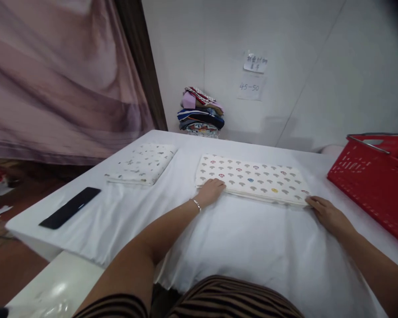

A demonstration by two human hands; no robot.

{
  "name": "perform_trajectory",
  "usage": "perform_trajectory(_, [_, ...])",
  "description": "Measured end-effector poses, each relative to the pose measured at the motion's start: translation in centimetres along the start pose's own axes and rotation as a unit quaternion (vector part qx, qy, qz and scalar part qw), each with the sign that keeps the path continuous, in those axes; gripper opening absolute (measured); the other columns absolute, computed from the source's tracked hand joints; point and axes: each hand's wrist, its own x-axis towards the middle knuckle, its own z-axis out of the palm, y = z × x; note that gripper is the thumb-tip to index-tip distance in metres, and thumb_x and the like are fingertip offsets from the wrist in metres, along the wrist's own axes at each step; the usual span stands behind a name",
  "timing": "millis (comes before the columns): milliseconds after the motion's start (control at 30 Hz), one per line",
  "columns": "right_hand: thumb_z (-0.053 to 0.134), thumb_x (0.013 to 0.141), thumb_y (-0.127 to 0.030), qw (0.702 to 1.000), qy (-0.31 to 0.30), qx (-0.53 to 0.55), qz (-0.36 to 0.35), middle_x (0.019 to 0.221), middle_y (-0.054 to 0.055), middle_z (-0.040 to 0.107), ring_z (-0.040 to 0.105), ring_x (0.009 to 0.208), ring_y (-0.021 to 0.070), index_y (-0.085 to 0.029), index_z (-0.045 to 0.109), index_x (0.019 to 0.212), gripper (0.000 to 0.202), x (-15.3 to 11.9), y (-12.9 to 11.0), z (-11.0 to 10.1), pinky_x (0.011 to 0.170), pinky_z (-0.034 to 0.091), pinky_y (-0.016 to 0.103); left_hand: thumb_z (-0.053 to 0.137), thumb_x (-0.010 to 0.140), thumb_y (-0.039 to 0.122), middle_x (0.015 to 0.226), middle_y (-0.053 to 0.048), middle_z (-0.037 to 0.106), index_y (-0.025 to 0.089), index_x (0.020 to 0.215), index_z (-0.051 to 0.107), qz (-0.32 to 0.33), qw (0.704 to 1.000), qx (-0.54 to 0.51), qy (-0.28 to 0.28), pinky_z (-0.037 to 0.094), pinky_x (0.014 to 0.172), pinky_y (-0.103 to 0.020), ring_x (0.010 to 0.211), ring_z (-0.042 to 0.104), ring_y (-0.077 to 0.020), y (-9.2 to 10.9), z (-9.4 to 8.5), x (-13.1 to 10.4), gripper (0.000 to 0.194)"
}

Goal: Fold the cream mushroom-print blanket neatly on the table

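A white folded cloth (252,181) printed with grey, red, blue and yellow mushroom shapes lies as a long strip on the white-covered table (239,229). My left hand (211,193), with a silver bracelet at the wrist, grips its near edge close to the left corner, the fingers lying over the top. At the near right corner, my right hand (325,213) pinches the cloth between thumb and fingers. Several layers show along the near edge. To the left rests another folded white cloth (142,163) with small dark prints, apart from both hands.
A black flat object (71,207) lies near the table's left edge. On the right stands a red plastic basket (374,185). Behind the table is a pile of folded fabrics (201,112) against the wall. A pink curtain (66,79) hangs at the left.
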Motion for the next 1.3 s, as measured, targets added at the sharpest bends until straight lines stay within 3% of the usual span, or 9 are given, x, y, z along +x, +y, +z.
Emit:
perform_trajectory(200, [0.041, 0.073, -0.022, 0.999, -0.005, -0.026, -0.03, 0.119, 0.011, 0.061, 0.06, 0.106, 0.0291, -0.023, 0.063, 0.114, 0.047, 0.9, -0.3, -0.6, 0.09, 0.05, 0.047, 0.055, 0.084, 0.024, 0.116, -0.009, 0.059, 0.021, 0.112, 0.058, -0.1, 0.994, -0.042, 0.029, 0.039, 0.091, -0.038, 0.109, 0.05, -0.0236, -5.1, -2.1, -4.9, 0.029])
perform_trajectory(300, [0.041, 0.072, -0.021, 0.997, 0.027, -0.021, -0.069, 0.119, 0.012, 0.061, 0.057, 0.11, 0.0307, -0.02, 0.063, 0.114, 0.048, 2.7, -3.0, -1.5, 0.093, 0.047, 0.05, 0.058, 0.081, 0.029, 0.113, -0.008, 0.06, 0.021, 0.106, 0.06, -0.218, 0.97, -0.086, 0.059, 0.04, 0.089, -0.035, 0.105, 0.053, -0.0223, -5.8, -2.6, -6.8, 0.027])
perform_trajectory(400, [0.039, 0.081, -0.026, 0.991, 0.05, 0.054, -0.108, 0.117, 0.012, 0.062, 0.057, 0.111, 0.028, -0.021, 0.065, 0.11, 0.039, 5.6, -9.1, -2.3, 0.097, 0.045, 0.047, 0.054, 0.082, 0.037, 0.1, -0.006, 0.065, 0.02, 0.097, 0.062, -0.377, 0.911, -0.162, 0.047, 0.043, 0.076, -0.029, 0.09, 0.058, -0.0188, -5.3, -2.8, -7.3, 0.024])
perform_trajectory(467, [0.039, 0.087, -0.031, 0.984, 0.042, 0.113, -0.13, 0.115, 0.009, 0.064, 0.058, 0.11, 0.0255, -0.025, 0.065, 0.109, 0.035, 8.0, -14.5, -2.5, 0.096, 0.047, 0.044, 0.052, 0.082, 0.042, 0.092, -0.005, 0.068, 0.02, 0.09, 0.065, -0.44, 0.873, -0.21, 0.019, 0.041, 0.069, -0.028, 0.083, 0.059, -0.0185, -4.8, -2.8, -7.0, 0.027])
perform_trajectory(667, [0.044, 0.091, -0.031, 0.94, -0.006, 0.258, -0.223, 0.11, 0.005, 0.065, 0.059, 0.103, 0.0227, -0.026, 0.064, 0.104, 0.025, 15.1, -31.0, -0.7, 0.09, 0.048, 0.039, 0.056, 0.076, 0.039, 0.079, -0.006, 0.069, 0.018, 0.075, 0.069, -0.474, 0.837, -0.273, -0.021, 0.036, 0.061, -0.026, 0.074, 0.059, -0.0182, -4.5, -2.5, -5.5, 0.025])
perform_trajectory(800, [0.051, 0.088, -0.026, 0.943, -0.035, 0.239, -0.229, 0.099, 0.006, 0.065, 0.057, 0.095, 0.0222, -0.024, 0.064, 0.094, 0.015, 18.1, -37.1, 1.1, 0.083, 0.046, 0.036, 0.058, 0.073, 0.037, 0.069, -0.006, 0.066, 0.017, 0.068, 0.068, -0.477, 0.825, -0.302, -0.017, 0.035, 0.059, -0.026, 0.066, 0.056, -0.0155, -4.7, -2.2, -5.4, 0.023])
perform_trajectory(967, [0.052, 0.086, -0.022, 0.956, -0.06, 0.185, -0.218, 0.087, 0.005, 0.061, 0.052, 0.085, 0.02, -0.021, 0.061, 0.079, 0.011, 18.8, -39.0, 2.3, 0.075, 0.042, 0.031, 0.06, 0.07, 0.034, 0.056, -0.002, 0.058, 0.015, 0.062, 0.064, -0.478, 0.805, -0.351, 0.002, 0.033, 0.056, -0.025, 0.058, 0.05, -0.0124, -5.1, -2.0, -5.6, 0.021])
perform_trajectory(1133, [0.052, 0.087, -0.019, 0.945, -0.051, 0.26, -0.191, 0.086, 0.004, 0.06, 0.052, 0.086, 0.0182, -0.021, 0.063, 0.081, 0.013, 18.4, -38.9, 2.5, 0.073, 0.04, 0.028, 0.061, 0.069, 0.035, 0.048, 0.004, 0.047, 0.015, 0.06, 0.061, -0.473, 0.773, -0.422, 0.018, 0.029, 0.05, -0.023, 0.049, 0.041, -0.009, -5.7, -1.5, -6.0, 0.022])
perform_trajectory(1300, [0.051, 0.086, -0.015, 0.929, -0.079, 0.325, -0.159, 0.086, 0.003, 0.06, 0.053, 0.084, 0.0159, -0.02, 0.065, 0.084, 0.015, 18.4, -38.9, 2.3, 0.075, 0.04, 0.027, 0.061, 0.068, 0.034, 0.045, 0.005, 0.043, 0.015, 0.061, 0.059, -0.478, 0.744, -0.467, 0.033, 0.027, 0.046, -0.023, 0.044, 0.036, -0.0076, -6.0, -0.6, -6.1, 0.02])
